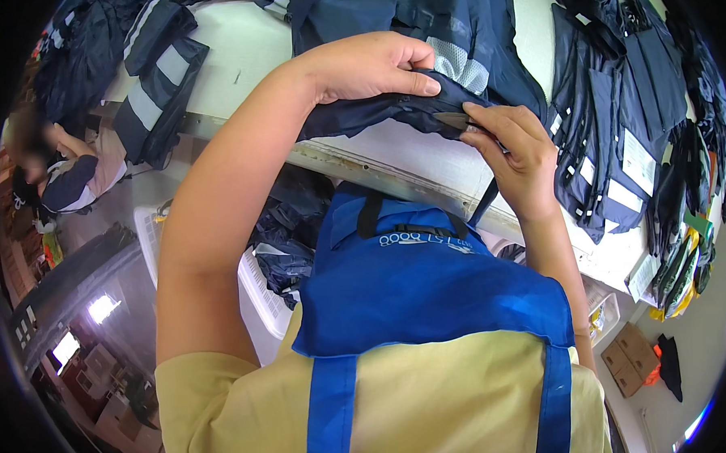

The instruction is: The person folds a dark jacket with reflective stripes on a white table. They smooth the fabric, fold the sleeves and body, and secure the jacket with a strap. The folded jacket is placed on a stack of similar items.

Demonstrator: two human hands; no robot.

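A dark navy garment point(350, 118) lies over the front part of the white table, its edge raised between my two hands. Thumb and curled fingers of my left hand point(372, 64) pinch that edge beside a patch of pale mesh lining point(457, 67). My right hand point(523, 151) is closed around small metal thread snips point(452, 120), with the pointed blades against the cloth at the seam. Part of the snips is hidden by my fingers. More of the garment spreads beyond my hands toward the far side.
The white table point(242, 62) carries dark garments with grey bands point(163, 89) at the left and stacked dark garments point(610, 127) at the right. Below its edge, a white basket point(260, 292) holds dark cloth. Another person point(85, 170) is at far left; cardboard boxes point(628, 361) stand lower right.
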